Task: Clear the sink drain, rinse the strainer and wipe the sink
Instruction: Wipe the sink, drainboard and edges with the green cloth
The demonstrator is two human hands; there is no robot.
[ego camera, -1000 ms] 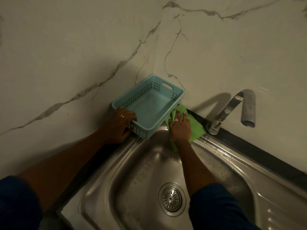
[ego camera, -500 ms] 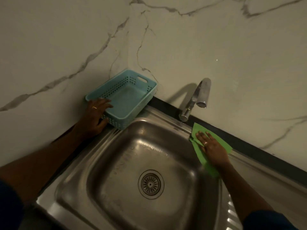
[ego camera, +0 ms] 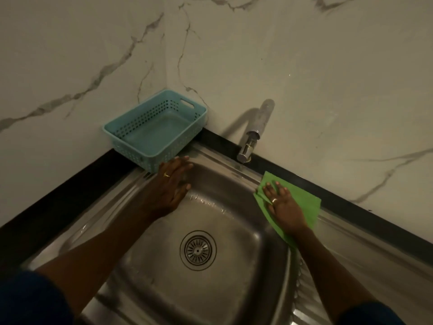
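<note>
A steel sink (ego camera: 225, 207) fills the lower half of the view, with the round slotted strainer (ego camera: 198, 250) seated in its drain. A green cloth (ego camera: 302, 198) lies over the sink's far right rim. My right hand (ego camera: 282, 206) presses flat on the cloth with fingers spread. My left hand (ego camera: 174, 184) rests with straight fingers on the sink's far left rim, just in front of the basket and holding nothing.
A light blue perforated basket (ego camera: 131, 129) stands in the wall corner at the back left. A chrome tap (ego camera: 254, 134) rises behind the sink's far rim. Marble walls close off the back, with a black ledge (ego camera: 351, 195) along their foot.
My left hand has let go of the basket and come down onto the sink rim. My right hand with the cloth stays on the right rim past the tap.
</note>
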